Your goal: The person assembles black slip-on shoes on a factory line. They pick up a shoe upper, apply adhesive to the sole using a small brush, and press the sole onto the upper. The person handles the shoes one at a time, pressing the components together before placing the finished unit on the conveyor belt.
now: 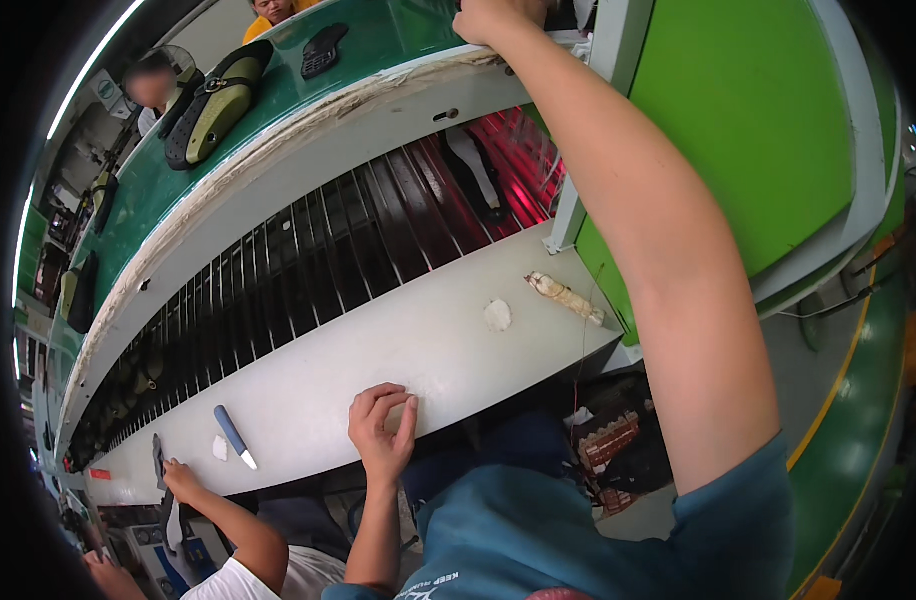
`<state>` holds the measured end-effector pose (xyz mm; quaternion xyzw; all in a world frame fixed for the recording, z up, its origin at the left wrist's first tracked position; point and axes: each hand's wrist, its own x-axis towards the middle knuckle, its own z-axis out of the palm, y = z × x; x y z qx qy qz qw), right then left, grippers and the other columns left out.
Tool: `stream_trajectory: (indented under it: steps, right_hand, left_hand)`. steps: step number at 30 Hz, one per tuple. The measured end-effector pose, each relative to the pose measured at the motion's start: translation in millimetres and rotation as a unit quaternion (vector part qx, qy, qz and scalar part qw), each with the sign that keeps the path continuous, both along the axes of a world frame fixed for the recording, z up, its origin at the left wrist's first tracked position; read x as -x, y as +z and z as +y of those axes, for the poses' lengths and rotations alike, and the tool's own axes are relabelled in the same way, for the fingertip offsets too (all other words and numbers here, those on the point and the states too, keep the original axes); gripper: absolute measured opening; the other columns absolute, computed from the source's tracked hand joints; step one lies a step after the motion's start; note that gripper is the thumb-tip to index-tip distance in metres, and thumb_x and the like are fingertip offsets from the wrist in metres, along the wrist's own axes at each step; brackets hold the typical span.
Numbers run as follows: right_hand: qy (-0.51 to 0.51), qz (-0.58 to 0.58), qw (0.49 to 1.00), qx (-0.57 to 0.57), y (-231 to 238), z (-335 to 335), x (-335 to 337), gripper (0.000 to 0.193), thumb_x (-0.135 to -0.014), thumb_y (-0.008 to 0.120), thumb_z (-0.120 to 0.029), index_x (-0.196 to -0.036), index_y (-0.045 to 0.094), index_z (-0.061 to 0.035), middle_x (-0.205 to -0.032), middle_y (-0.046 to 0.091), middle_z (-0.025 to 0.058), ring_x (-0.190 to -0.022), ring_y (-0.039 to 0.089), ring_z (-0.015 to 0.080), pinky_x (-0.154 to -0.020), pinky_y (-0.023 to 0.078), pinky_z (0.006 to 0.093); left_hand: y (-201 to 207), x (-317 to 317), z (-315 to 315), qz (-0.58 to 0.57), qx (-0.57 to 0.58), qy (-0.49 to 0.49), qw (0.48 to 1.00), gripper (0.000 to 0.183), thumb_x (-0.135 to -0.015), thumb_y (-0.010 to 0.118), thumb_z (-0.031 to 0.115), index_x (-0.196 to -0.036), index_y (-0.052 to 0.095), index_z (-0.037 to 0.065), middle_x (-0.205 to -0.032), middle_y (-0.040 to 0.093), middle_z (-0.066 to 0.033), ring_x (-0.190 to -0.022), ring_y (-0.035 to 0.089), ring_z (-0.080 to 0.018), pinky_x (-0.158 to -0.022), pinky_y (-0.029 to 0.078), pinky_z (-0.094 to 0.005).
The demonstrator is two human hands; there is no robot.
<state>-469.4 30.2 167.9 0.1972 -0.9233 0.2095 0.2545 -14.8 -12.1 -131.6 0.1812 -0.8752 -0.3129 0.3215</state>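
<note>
My left hand (380, 430) is over the near edge of the pale work shelf (328, 390). Its fingers curl toward the thumb and the tips come together, with a gap inside the bend; anything pinched there is too small to make out. My right arm reaches up and forward, and my right hand (500, 18) is at the top edge of the picture by the green conveyor belt (398, 35). Its fingers are largely out of sight, and a dark item partly shows beside it. A round white patch (498, 316) and a stained, wrapped stick (566, 298) lie on the shelf.
Olive and black sandals (218, 105) and a dark sole (324, 50) sit on the belt. Below, a grey-and-black shoe part (472, 170) lies on rollers (318, 250) under red light. Left, a co-worker's hand (181, 482) grips a dark strip near a blue-handled tool (234, 434). Right stands a green panel (758, 130).
</note>
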Motion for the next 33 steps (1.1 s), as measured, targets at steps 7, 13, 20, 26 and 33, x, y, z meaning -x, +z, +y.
stream_trajectory:
  steps: [7,13,20,26,33]
  right_hand:
    - [-0.042,-0.068,0.997,-0.014,4.8,-2.7,7.8,0.048,-0.097,0.071,-0.024,-0.140,0.074,-0.0030,-0.162,0.058,0.0211,-0.156,0.044,0.0456,-0.127,0.037,0.0533]
    - [-0.111,0.047,0.993,0.010,-1.4,-2.6,14.4,0.045,-0.094,0.072,-0.033,-0.130,0.080,-0.0069,-0.149,0.068,0.0249,-0.145,0.057,0.0458,-0.118,0.047,0.0551]
    - [-0.128,-0.015,0.990,-0.058,-7.5,-4.7,33.4,0.057,-0.094,0.069,-0.042,-0.146,0.074,-0.0192,-0.163,0.055,0.0182,-0.151,0.050,0.0445,-0.121,0.041,0.0557]
    - [-0.097,-0.036,0.992,-0.066,-4.3,0.9,40.9,0.062,-0.092,0.070,-0.041,-0.146,0.072,-0.0127,-0.163,0.055,0.0214,-0.150,0.051,0.0458,-0.122,0.043,0.0577]
    - [-0.086,-0.040,0.995,-0.033,-3.2,2.4,35.6,0.067,-0.090,0.075,-0.058,-0.142,0.075,-0.0149,-0.162,0.055,0.0214,-0.148,0.054,0.0465,-0.116,0.051,0.0579]
  left_hand:
    - [1.5,4.7,3.5,-0.013,0.021,0.018,1.000,0.008,-0.089,0.085,0.012,-0.092,0.079,0.007,-0.101,0.076,-0.0070,-0.095,0.070,-0.0275,-0.088,0.052,-0.0388]
    - [7.5,10.2,-4.6,-0.034,-0.006,-0.002,0.999,0.009,-0.088,0.085,0.011,-0.091,0.078,0.006,-0.100,0.076,-0.0067,-0.092,0.069,-0.0251,-0.085,0.051,-0.0380]
    - [-2.0,7.4,-6.1,0.003,0.041,-0.006,0.999,0.010,-0.088,0.087,0.014,-0.091,0.079,0.010,-0.099,0.075,-0.0021,-0.089,0.067,-0.0254,-0.085,0.050,-0.0395]
    - [0.9,4.8,-6.2,0.014,0.014,-0.011,1.000,0.009,-0.090,0.085,0.014,-0.092,0.078,0.009,-0.099,0.076,-0.0021,-0.091,0.069,-0.0252,-0.086,0.051,-0.0396]
    - [-3.5,4.3,-9.8,0.008,-0.014,-0.020,1.000,0.008,-0.090,0.085,0.016,-0.090,0.079,0.011,-0.098,0.077,-0.0009,-0.090,0.070,-0.0236,-0.089,0.051,-0.0395]
